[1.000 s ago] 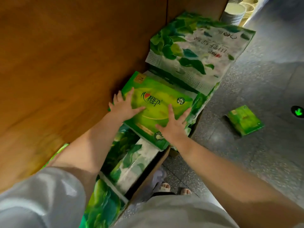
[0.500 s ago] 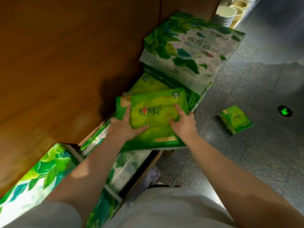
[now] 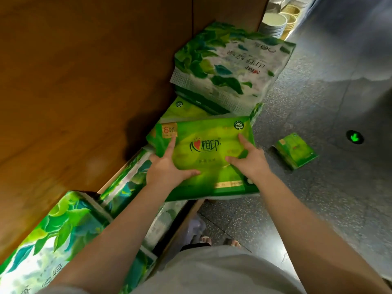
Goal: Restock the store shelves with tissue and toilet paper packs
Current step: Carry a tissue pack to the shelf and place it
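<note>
A flat bright-green tissue pack (image 3: 207, 132) with red and dark lettering is held in front of me, above the low shelf. My left hand (image 3: 167, 166) grips its left side, index finger and thumb spread over the top face. My right hand (image 3: 250, 160) grips the right side the same way. The other fingers of both hands are hidden behind the pack. Just beyond it lies a second green pack (image 3: 186, 111), partly under a large leaf-print paper pack (image 3: 231, 66).
A wooden shelf board (image 3: 84, 81) overhangs on the left. Leaf-print packs (image 3: 53, 234) fill the low shelf beneath it. One small green pack (image 3: 296, 150) lies on the dark speckled floor, near a green arrow light (image 3: 354, 137). Stacked bowls (image 3: 275, 20) stand at the far end.
Both hands went from pressing flat on the green pack on the shelf to gripping it and lifting it out toward me; it is now level and closer.
</note>
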